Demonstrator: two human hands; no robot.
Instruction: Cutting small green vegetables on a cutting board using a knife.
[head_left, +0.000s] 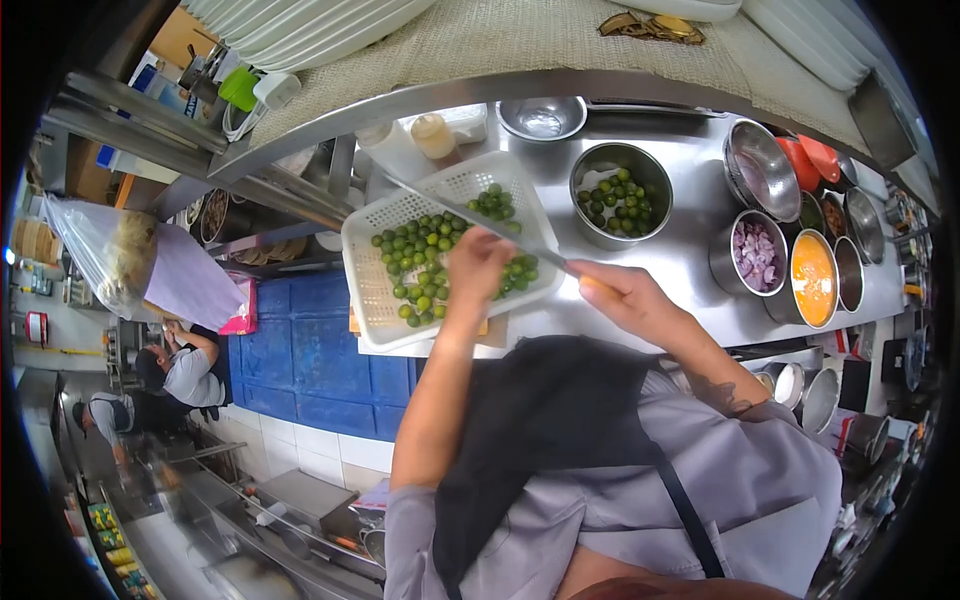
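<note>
My right hand (626, 298) is closed on the yellowish handle of a long kitchen knife (480, 219), whose blade points left across a white perforated plastic basket (358, 289). Small green citrus fruits (424, 244) lie in that basket, some to each side of my left hand. My left hand (478, 259) is over the basket just under the blade, slightly blurred, with fingers bent; whether it holds a fruit is hidden. To the right of the basket stands a round steel pot (621, 238) with more of the green fruits inside.
Steel containers with chopped purple onion (757, 255) and an orange liquid (812, 277) stand at right, near stacked steel bowls (765, 176). A steel shelf edge (480, 97) crosses above the counter. Squeeze bottles (433, 136) stand behind the basket. Two people (196, 371) are at far left.
</note>
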